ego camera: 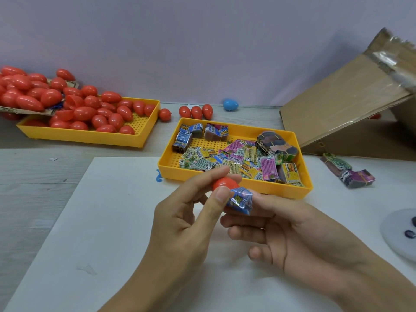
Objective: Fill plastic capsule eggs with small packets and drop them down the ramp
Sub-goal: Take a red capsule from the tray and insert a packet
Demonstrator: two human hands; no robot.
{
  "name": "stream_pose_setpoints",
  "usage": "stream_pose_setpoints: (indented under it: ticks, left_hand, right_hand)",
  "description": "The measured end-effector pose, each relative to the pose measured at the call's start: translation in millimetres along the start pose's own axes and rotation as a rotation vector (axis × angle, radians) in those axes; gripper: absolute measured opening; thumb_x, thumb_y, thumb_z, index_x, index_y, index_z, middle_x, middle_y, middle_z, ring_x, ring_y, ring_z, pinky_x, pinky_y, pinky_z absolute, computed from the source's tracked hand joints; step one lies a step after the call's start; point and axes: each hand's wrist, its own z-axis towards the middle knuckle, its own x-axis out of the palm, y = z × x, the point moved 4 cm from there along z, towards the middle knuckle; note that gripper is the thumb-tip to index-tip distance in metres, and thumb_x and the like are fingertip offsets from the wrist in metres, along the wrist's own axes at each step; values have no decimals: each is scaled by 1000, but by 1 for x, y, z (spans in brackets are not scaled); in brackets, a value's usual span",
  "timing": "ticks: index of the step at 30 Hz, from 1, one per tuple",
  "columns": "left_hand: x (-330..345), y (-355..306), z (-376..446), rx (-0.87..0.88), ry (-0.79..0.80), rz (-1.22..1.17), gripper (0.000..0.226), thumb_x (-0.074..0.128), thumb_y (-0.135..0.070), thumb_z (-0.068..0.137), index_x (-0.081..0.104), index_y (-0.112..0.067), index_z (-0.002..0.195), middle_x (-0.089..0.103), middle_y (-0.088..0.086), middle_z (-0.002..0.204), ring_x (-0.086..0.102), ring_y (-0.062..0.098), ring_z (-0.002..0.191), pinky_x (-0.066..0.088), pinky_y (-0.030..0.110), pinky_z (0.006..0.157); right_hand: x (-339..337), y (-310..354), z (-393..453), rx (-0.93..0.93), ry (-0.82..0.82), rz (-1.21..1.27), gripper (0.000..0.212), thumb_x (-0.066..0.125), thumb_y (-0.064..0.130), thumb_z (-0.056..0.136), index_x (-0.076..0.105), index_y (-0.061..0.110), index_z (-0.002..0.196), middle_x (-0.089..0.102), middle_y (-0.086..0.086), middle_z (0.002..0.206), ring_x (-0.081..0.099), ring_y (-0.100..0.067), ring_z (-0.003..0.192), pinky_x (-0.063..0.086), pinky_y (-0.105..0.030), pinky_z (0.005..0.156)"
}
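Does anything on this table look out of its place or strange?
Yes. One blue plastic egg lies alone by the wall, while four red plastic eggs sit outside their yellow tray. Two banded packet bundles lie beside the packet tray.

Even, soft, fairly bright overhead light with a cool purple cast on the far wall (202,41). Shadows faint, soft-edged under the hands. Specular glare on the red eggs (85,109) far left and the tape on the cardboard ramp (337,95). Wide-angle bowing at edges; overall slightly soft, compression smear.

left hand (186,219): fingers curled, pinching | right hand (290,230): palm up, fingers curled, holding
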Motion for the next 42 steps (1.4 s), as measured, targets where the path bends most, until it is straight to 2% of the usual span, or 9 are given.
stream_pose_setpoints:
  ticks: [10, 15, 21, 26, 30, 34, 37, 40, 42]
  left_hand:
    - [-2, 0, -1, 78, 11, 36, 29, 57, -35, 93, 67, -32, 121, 74, -11, 115, 69, 24, 105, 55, 27, 87]
    - [-2, -1, -3, 173, 6, 100, 29, 57, -41, 97, 64, -39, 125, 72, -9, 119, 68, 29, 105, 58, 48, 85]
    - [-6, 4, -2, 168, -64, 97, 30, 58, -38, 95, 65, -35, 124, 72, -4, 115, 69, 29, 99, 57, 48, 86]
    - [-4, 1, -2, 177, -70, 102, 31, 60, -36, 94, 66, -33, 124, 72, -9, 114, 70, 20, 104, 54, 23, 86]
    - [-6, -2, -1, 231, -126, 95, 29, 60, -25, 93, 64, -30, 121, 72, -13, 112, 70, 11, 103, 51, 14, 86]
    - [-8, 0, -1, 210, -138, 73, 29, 61, -27, 92, 65, -32, 120, 72, -14, 111, 71, 10, 103, 52, 14, 85]
    - [-7, 1, -1, 204, -104, 137, 29, 61, -38, 94, 67, -32, 122, 71, -9, 115, 69, 20, 108, 54, 22, 87]
    - [-8, 0, -2, 247, -94, 215, 33, 56, -46, 97, 62, -32, 127, 68, -8, 117, 66, 28, 112, 57, 36, 88]
    - [-7, -2, -2, 287, -93, 255, 32, 55, -44, 98, 62, -29, 126, 68, -7, 118, 65, 28, 112, 57, 38, 87]
  right_hand:
    - [3, -1, 0, -6, 36, -6, 42, 72, 38, 73, 77, 13, 107, 74, -15, 102, 72, -19, 79, 53, -26, 52]
    - [3, 0, 0, -37, 34, -48, 39, 68, 38, 77, 76, 17, 109, 74, -13, 102, 72, -17, 80, 52, -25, 51]
    - [3, 2, -2, -73, -4, -118, 33, 70, 35, 78, 78, 18, 104, 75, -12, 97, 72, -15, 78, 51, -24, 50]
    - [1, 6, -3, -131, -81, -88, 23, 80, 28, 74, 80, 18, 96, 75, -10, 93, 71, -15, 73, 50, -24, 46]
    - [-1, 12, -4, -306, -178, -195, 37, 76, 39, 68, 80, 18, 99, 75, -6, 96, 71, -18, 76, 49, -26, 47]
    - [1, 15, -10, -590, -261, -497, 39, 78, 32, 67, 75, 36, 106, 75, 5, 101, 72, -14, 87, 58, -29, 58]
    - [4, 14, -13, -735, -366, -698, 25, 71, 26, 76, 77, 41, 95, 76, 9, 90, 70, -10, 82, 60, -35, 61]
    - [5, 14, -19, -912, -473, -865, 13, 71, 20, 77, 77, 31, 81, 73, 14, 84, 69, -9, 81, 53, -20, 57]
    - [8, 14, -23, -1009, -525, -977, 12, 72, 18, 76, 73, 29, 82, 71, 16, 87, 68, -10, 85, 51, -20, 55]
